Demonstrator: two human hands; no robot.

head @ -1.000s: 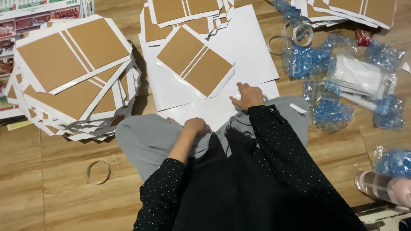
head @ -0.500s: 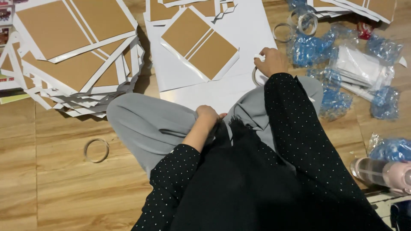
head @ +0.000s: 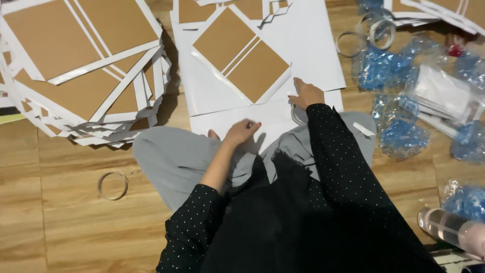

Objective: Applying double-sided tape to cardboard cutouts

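Right hand (head: 305,94) lies flat, fingers spread, on the white sheet (head: 273,119) at the floor's middle; left hand (head: 241,130) is loosely curled, empty. That brown-panelled card (head: 241,54) might slide if the sheet gets tugged.

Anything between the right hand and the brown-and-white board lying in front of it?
Nothing visible. The right hand rests on the white sheet, just beside the lower corner of the brown-and-white board, with only bare sheet between them. The left hand sits nearer the lap, loosely curled and apparently empty.
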